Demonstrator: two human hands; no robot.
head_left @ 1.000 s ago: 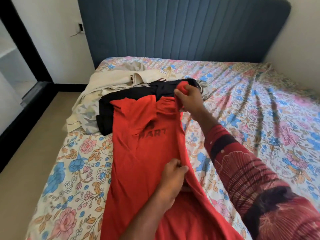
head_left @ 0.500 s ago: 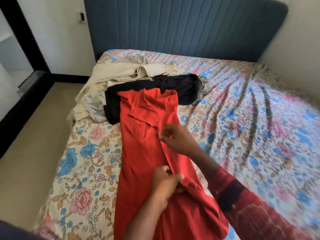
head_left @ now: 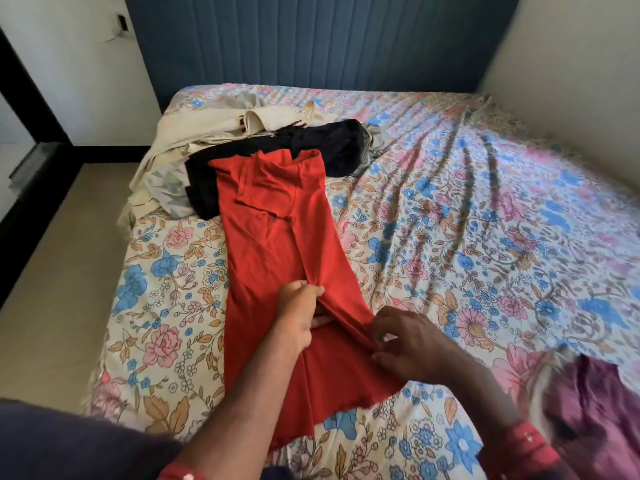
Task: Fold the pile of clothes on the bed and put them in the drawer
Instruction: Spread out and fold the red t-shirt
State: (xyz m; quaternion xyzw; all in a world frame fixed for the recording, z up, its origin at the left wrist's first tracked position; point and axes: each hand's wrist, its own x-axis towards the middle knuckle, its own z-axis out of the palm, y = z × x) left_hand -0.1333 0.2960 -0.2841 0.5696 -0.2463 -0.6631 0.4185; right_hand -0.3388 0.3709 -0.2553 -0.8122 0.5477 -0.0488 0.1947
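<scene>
A red shirt (head_left: pixel 273 230) lies lengthwise on the floral bed sheet (head_left: pixel 485 237), its sides folded in towards the middle. My left hand (head_left: pixel 298 317) pinches the folded right edge near the shirt's middle. My right hand (head_left: pixel 412 341) grips the same edge lower down, at the shirt's right side. Behind the red shirt's top lies the pile: a black garment (head_left: pixel 311 147), a cream garment (head_left: pixel 221 129) and a pale patterned piece (head_left: pixel 166 188). No drawer is in view.
A blue padded headboard (head_left: pixel 311 46) stands behind the bed. Beige floor (head_left: pixel 59 271) runs along the bed's left side, with a black frame (head_left: pixel 31 98) beyond. A blurred purple cloth (head_left: pixel 588 410) lies at the lower right. White wall borders the bed's right.
My right hand let go of the sleeve at the shirt's top and came down the right edge to the lower part. The sleeve now lies folded in. The camera shifted back.
</scene>
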